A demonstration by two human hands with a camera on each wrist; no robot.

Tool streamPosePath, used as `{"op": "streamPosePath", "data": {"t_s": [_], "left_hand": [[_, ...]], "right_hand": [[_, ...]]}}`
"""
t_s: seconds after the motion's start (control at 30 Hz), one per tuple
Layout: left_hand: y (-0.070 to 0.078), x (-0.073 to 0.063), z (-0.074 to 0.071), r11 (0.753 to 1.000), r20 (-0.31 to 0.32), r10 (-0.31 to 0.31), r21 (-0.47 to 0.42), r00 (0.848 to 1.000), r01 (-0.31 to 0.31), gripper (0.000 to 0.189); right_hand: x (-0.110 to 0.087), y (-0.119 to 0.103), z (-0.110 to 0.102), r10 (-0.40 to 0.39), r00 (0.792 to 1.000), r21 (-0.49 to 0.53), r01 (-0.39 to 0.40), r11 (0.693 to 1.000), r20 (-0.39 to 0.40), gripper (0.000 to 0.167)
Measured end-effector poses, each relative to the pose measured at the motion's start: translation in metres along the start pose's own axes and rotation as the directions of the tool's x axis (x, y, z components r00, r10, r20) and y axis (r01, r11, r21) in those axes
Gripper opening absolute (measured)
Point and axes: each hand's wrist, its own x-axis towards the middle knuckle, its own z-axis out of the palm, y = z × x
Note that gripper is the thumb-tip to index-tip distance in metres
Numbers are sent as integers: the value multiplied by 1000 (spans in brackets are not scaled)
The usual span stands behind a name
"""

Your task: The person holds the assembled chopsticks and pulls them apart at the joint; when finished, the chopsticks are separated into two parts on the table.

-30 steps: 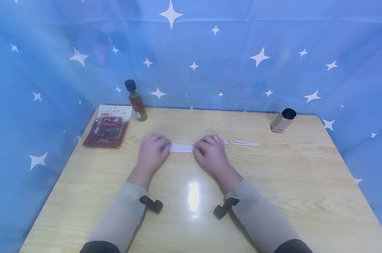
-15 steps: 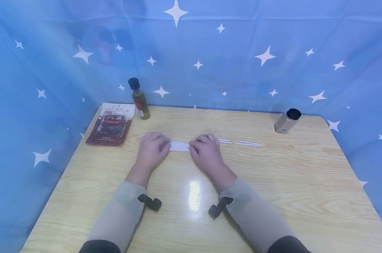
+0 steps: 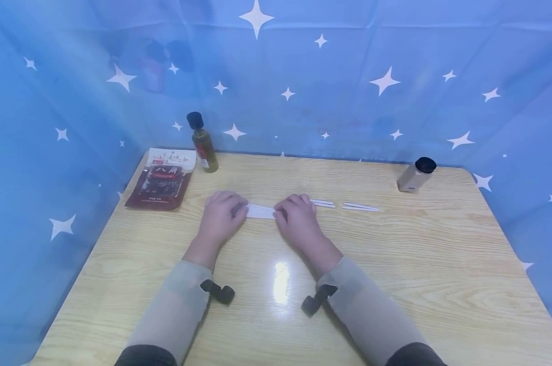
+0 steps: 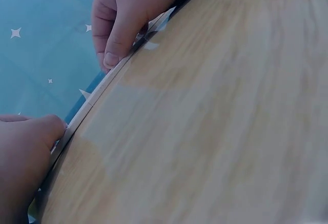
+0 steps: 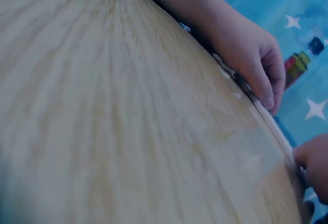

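Observation:
Several thin white sticks [image 3: 260, 211] lie side by side in a flat row on the table, between my two hands. My left hand [image 3: 221, 214] grips their left ends, fingers bent over them and thumb at the near side. At the other end my right hand [image 3: 299, 217] pinches the row between thumb and fingertips. Seen from the left wrist, the right hand [image 4: 132, 21] holds its thumb down against the sticks [image 4: 92, 100]. The right wrist view has the left hand [image 5: 256, 62] at the far end of them. The fingers hide both ends of the row.
Beyond my right hand lie more white sticks [image 3: 323, 203] and a separate small group of sticks [image 3: 361, 207]. A dark red spice packet [image 3: 159, 185] and a black-capped bottle [image 3: 205, 150] are at the back left. A black-lidded jar [image 3: 415, 175] stands at the back right.
My right hand has slid left along the sticks, closer to my left hand, baring more of the sticks to its right. The head view has shifted slightly. The left hand stays at its end.

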Motion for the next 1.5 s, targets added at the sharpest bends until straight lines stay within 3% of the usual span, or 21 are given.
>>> {"op": "streamPosePath", "data": {"t_s": [0.23,0.63,0.9,1.13,1.33,1.5], "left_hand": [[0,-1,0,999,13,-31,-13,999,31,19],[1,2,-1,1000,40,-19,-15,999,20,20],[5,0,-3,998,-22,51,-41,998,-51,20],[10,-1,-1,989,-56,137,-41,989,-139,18],[12,2,10,985,-51,165,-39,985,-167,18],[21,5,15,986,-15,154,-65,988,-155,19]], "right_hand": [[2,-3,1,22,998,24,-24,999,52,20],[0,0,2,12,1000,62,-12,998,-9,18],[-3,1,-1,-3,998,126,11,992,-62,19],[-10,6,-5,-93,989,124,108,986,-119,19],[-16,15,-13,-150,970,104,171,980,-189,17],[-19,22,-20,-135,973,114,158,981,-188,17]]}}
